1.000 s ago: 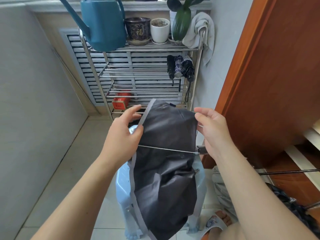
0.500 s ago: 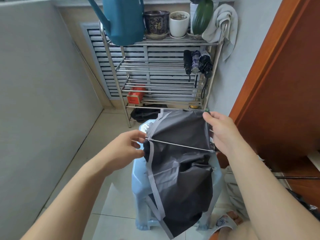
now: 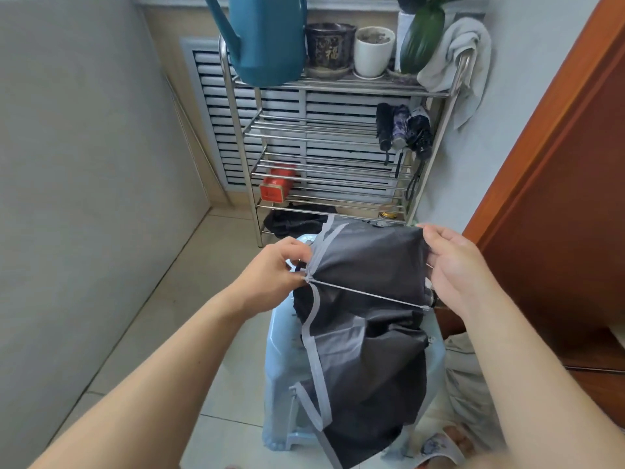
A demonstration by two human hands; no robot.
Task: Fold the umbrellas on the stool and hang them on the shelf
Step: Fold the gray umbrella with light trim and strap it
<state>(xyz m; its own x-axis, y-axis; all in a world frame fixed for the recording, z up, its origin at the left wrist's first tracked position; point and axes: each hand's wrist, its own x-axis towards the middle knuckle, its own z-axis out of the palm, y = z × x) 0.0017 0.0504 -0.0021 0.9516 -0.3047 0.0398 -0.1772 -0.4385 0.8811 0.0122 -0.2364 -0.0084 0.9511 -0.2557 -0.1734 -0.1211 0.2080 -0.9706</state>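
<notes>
A dark grey umbrella [image 3: 368, 326] with a light grey border hangs loosely between my hands above a pale blue plastic stool [image 3: 280, 336]. My left hand [image 3: 274, 272] pinches the tip of a thin metal rib at the canopy's left edge. My right hand [image 3: 453, 269] holds the canopy's upper right edge, and the rib's other end lies under it. Three folded umbrellas [image 3: 404, 130] hang by their straps at the right end of a metal shelf [image 3: 331, 86] just behind.
On the shelf top stand a teal watering can [image 3: 267, 38], a dark pot [image 3: 329, 45], a white pot [image 3: 373, 50], a plant and a draped towel [image 3: 453, 52]. A red box [image 3: 277, 184] sits lower down. A wooden door [image 3: 561, 184] is at right, a wall at left.
The view dropped and moved nearer the shelf. My left hand went from spread on the cloth to pinching the rib tip. The canopy sank lower over the stool.
</notes>
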